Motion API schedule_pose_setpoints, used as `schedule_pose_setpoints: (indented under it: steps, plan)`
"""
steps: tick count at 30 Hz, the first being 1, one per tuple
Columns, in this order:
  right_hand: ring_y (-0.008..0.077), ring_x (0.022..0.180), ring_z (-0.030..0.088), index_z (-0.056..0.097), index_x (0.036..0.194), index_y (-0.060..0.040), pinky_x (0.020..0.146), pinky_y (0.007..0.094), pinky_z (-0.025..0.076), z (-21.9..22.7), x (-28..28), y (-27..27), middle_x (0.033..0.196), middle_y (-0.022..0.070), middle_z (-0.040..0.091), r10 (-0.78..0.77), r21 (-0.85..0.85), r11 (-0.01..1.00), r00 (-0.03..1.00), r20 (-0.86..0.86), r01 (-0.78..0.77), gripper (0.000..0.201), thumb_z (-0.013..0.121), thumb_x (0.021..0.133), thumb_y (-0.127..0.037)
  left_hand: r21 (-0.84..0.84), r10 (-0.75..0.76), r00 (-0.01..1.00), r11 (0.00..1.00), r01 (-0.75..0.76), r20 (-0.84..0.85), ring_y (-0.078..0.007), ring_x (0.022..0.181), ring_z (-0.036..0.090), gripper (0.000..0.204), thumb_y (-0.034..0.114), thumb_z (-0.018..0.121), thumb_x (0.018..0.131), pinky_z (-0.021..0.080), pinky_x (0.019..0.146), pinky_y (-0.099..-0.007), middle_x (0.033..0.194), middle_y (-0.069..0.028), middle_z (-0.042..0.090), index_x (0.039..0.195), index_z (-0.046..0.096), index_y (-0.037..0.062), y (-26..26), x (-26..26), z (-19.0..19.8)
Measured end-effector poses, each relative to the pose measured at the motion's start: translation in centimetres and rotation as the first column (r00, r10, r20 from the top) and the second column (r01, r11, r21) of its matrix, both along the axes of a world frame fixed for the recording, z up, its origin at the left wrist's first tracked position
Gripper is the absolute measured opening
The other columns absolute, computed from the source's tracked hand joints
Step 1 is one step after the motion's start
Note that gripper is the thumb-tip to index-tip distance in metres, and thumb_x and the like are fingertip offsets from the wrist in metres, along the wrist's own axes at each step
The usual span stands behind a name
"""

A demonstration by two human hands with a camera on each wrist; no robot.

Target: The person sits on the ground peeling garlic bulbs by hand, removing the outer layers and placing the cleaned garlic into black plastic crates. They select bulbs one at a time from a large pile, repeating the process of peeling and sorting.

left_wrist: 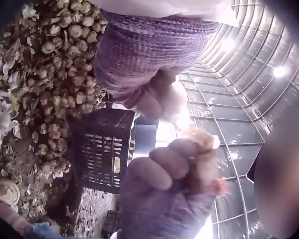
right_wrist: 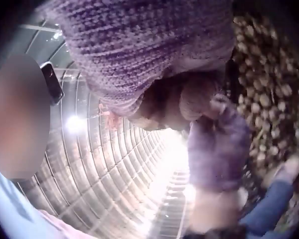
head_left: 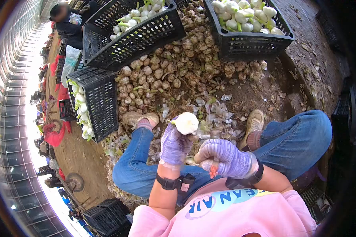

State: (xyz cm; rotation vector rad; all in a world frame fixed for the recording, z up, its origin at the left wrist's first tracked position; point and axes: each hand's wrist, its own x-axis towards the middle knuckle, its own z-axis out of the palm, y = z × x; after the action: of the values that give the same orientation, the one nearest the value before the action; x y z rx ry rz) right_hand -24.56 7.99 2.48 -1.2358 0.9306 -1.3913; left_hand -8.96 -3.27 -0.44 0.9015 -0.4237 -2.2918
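Note:
A peeled white garlic bulb (head_left: 186,123) is gripped by my left hand (head_left: 174,146), gloved in purple, with a short green stem at its left. In the left wrist view, the bulb (left_wrist: 175,105) shows blurred beyond my left hand (left_wrist: 149,55). My right hand (head_left: 227,158) has its fingers curled round a small object with a reddish end (head_left: 213,170); most of that object is hidden. Both hands are close together above the lap. The right wrist view shows my right hand (right_wrist: 144,50) above my left hand (right_wrist: 219,149), with the reddish end (right_wrist: 110,118) poking out.
A heap of unpeeled bulbs (head_left: 201,47) and loose peelings (head_left: 217,112) cover the ground ahead. Black crates (head_left: 255,47) of white bulbs stand at the front, another crate (head_left: 101,102) at the left. A person (head_left: 69,29) in dark clothes is at the upper left.

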Motion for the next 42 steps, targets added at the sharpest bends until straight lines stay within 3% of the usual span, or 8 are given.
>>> schedule_pose_setpoints:
  steps: [7,11,14,19,28,36,39,42]
  plan:
    - [0.0089,0.076,0.055,0.060,0.095,-0.0006,0.068,0.0248,0.047,-1.5,-0.5,-0.1,0.083,0.0048,0.061,-0.124,0.496,0.868,0.971,0.203,0.007,0.017,0.063,0.082,-0.010,-0.131,0.170,0.944,0.982,-0.138,0.281,-0.0206,0.088,0.062,0.035,0.008,0.061,0.080,0.057,0.068,-0.0273,0.104,-0.0111,0.061,0.113,0.053,-0.0002,-5.2,-3.3,2.2]
    - [0.0106,0.082,0.057,0.059,0.098,-0.0009,0.074,0.0253,0.047,-2.8,0.1,-0.6,0.088,0.0063,0.061,-0.165,0.509,0.859,0.971,0.171,0.056,0.017,0.061,0.083,-0.009,-0.378,0.106,0.929,0.893,-0.246,-0.354,-0.0231,0.104,0.057,0.035,0.004,0.060,0.081,0.053,0.087,-0.0319,0.114,-0.0128,0.057,0.114,0.051,0.0004,-15.8,-4.6,8.4]
    - [0.0125,0.093,0.056,0.058,0.104,-0.0010,0.083,0.0272,0.045,-4.1,-0.2,-1.2,0.098,0.0085,0.061,-0.236,0.504,0.855,0.958,0.163,0.125,0.020,0.057,0.085,-0.009,-0.719,0.382,0.922,0.657,-0.227,0.057,-0.0227,0.100,0.057,0.034,0.016,0.066,0.081,0.054,0.080,-0.0301,0.105,-0.0119,0.057,0.109,0.052,0.0018,-16.8,-7.3,8.4]
    - [0.0156,0.105,0.054,0.053,0.120,-0.0010,0.091,0.0294,0.041,-6.2,-0.7,-2.2,0.112,0.0087,0.059,-0.378,0.647,0.758,0.862,0.337,0.080,0.032,0.052,0.090,-0.012,-0.407,0.041,0.803,0.877,0.257,0.595,-0.0128,0.079,0.060,0.025,0.012,0.066,0.081,0.054,0.069,-0.0235,0.096,-0.0059,0.060,0.104,0.059,0.0080,-16.5,-8.2,-4.8]
    - [0.0153,0.091,0.059,0.046,0.126,-0.0009,0.078,0.0273,0.049,-9.5,-1.6,-3.9,0.103,0.0084,0.058,-0.480,0.776,0.631,0.788,0.385,0.005,0.037,0.048,0.093,-0.019,-0.057,0.252,-0.062,0.439,0.896,0.966,-0.0306,0.110,0.053,0.059,0.012,0.067,0.072,0.042,0.092,-0.0322,0.121,-0.0197,0.054,0.127,0.045,0.0047,-17.1,-10.7,-28.0]
    - [0.0155,0.095,0.056,0.052,0.116,0.0003,0.082,0.0269,0.046,-9.2,-2.4,-4.0,0.108,0.0090,0.058,-0.420,0.816,0.577,0.869,0.261,0.034,0.035,0.061,0.085,-0.013,-0.071,-0.123,0.266,0.782,0.619,0.956,-0.0320,0.122,0.042,0.086,0.013,0.073,0.070,0.035,0.103,-0.0383,0.137,-0.0214,0.036,0.137,0.021,-0.0010,-14.1,-11.1,-15.1]
    - [0.0167,0.099,0.054,0.051,0.117,0.0014,0.085,0.0284,0.045,-9.1,-0.8,-4.0,0.110,0.0101,0.057,-0.466,0.746,0.648,0.855,0.225,0.156,0.038,0.063,0.084,-0.012,-0.255,-0.208,0.874,0.904,0.343,0.440,-0.0283,0.113,0.049,0.090,0.009,0.072,0.067,0.042,0.097,-0.0381,0.128,-0.0160,0.041,0.138,0.018,0.0003,-10.4,-7.2,-10.3]
    - [0.0164,0.102,0.053,0.049,0.119,0.0026,0.087,0.0292,0.044,-10.1,1.0,-3.0,0.112,0.0107,0.056,-0.474,0.625,0.732,0.862,0.182,0.270,0.040,0.062,0.085,-0.015,-0.240,-0.176,0.967,0.946,0.218,0.184,-0.0204,0.103,0.054,0.083,0.009,0.077,0.061,0.047,0.090,-0.0323,0.112,-0.0081,0.051,0.132,0.035,0.0045,-5.6,-5.1,-3.9]
